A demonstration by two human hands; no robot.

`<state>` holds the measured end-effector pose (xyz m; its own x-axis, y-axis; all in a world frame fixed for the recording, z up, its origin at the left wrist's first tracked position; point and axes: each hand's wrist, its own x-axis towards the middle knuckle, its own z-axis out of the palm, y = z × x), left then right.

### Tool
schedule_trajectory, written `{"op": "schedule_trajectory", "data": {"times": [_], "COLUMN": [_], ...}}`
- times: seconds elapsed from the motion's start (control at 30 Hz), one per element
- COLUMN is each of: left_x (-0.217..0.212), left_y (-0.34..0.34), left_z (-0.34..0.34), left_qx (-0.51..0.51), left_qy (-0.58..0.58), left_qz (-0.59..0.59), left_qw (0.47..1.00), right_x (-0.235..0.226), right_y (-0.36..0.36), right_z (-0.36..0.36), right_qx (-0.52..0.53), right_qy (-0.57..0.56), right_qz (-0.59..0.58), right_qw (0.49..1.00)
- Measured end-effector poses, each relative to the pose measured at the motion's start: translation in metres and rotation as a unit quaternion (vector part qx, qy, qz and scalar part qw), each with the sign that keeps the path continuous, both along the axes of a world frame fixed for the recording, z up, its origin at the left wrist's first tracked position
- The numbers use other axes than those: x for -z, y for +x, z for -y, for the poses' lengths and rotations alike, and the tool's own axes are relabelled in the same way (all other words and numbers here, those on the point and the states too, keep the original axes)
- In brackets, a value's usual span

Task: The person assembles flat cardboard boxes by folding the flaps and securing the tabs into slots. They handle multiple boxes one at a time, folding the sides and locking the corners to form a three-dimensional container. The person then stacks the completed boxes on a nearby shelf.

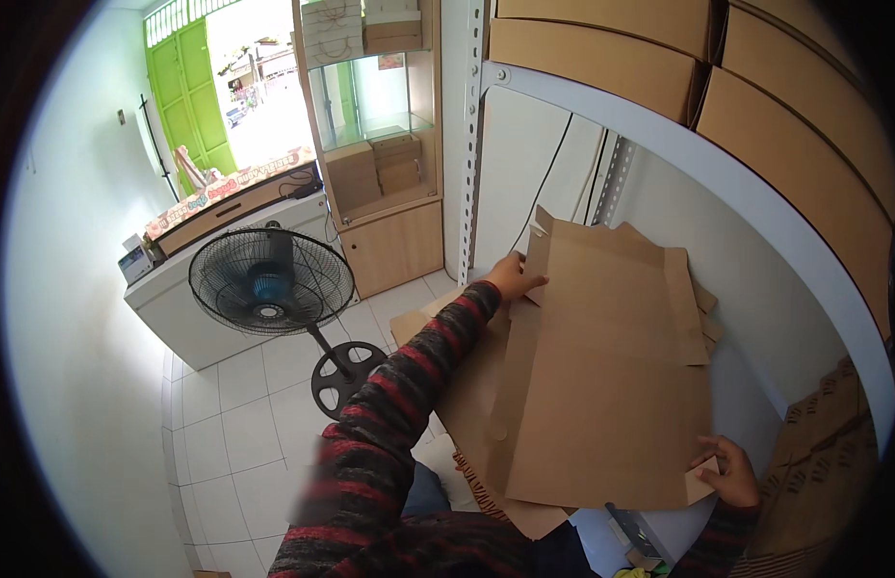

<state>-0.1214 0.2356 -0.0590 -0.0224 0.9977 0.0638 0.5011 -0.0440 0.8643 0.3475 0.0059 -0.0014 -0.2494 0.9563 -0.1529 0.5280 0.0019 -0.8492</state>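
small shop, glass display cabinet (pixel 373 116), counter (pixel 226 207), stacked cartons (pixel 601 58)

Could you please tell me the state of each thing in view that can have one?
Flat cardboard blank: unfolded, lying on the stack, held at two ends.
Left hand: gripping the blank's far edge.
Right hand: pinching its near corner.
Standing fan: upright; running or not, cannot tell.
Green door: open, daylight beyond.
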Motion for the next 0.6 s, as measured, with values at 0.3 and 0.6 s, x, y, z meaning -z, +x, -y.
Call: {"op": "schedule_trajectory", "data": {"times": [0.3,0.6], "left_x": [-0.007,-0.037], "left_y": [0.0,-0.023], "left_z": [0.014,0.06], "left_qx": [0.083,0.151], "left_qy": [-0.032,0.053], "left_qz": [0.305,0.323], "left_qw": [0.948,0.933], "right_x": [0.0,-0.009], "right_y": [0.004,0.001], "right_z": [-0.001,0.0], "right_qx": [-0.059,-0.073], "right_qy": [-0.044,-0.141], "right_qz": [-0.045,-0.062], "right_qw": [0.996,0.985]}}
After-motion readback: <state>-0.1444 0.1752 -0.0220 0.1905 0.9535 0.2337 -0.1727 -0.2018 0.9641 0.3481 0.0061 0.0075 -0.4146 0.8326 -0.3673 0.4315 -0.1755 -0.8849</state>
